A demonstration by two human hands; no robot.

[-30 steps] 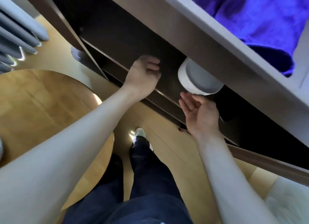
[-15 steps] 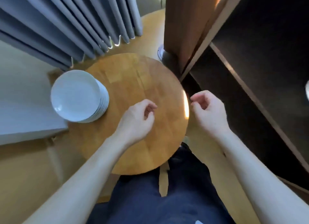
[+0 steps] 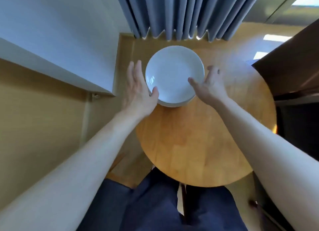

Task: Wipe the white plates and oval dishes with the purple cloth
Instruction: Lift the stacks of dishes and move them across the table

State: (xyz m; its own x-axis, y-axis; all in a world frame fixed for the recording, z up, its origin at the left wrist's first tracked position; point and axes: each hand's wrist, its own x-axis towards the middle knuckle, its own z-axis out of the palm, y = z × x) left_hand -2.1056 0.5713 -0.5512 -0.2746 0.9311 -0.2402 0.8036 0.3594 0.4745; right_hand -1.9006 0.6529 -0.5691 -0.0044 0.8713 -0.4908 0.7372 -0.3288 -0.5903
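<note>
Stack of white plates (image 3: 174, 75) sits at the counter's (image 3: 198, 144) far edge. We note left hand (image 3: 138, 92) and right hand (image 3: 209, 87) flanking it, fingers (image 3: 136, 70) spread, gripping nothing. Risk, we judge: an uneven lift could slide upper plates off.

Home interior, likely a dining corner, small round wooden table (image 3: 198, 144), stack of white plates (image 3: 174, 73) on it, floor-length grey-blue curtains (image 3: 181, 13) (daylight at hem), wood floor (image 3: 51, 127), dark wooden cabinet (image 3: 293, 75) alongside.
</note>
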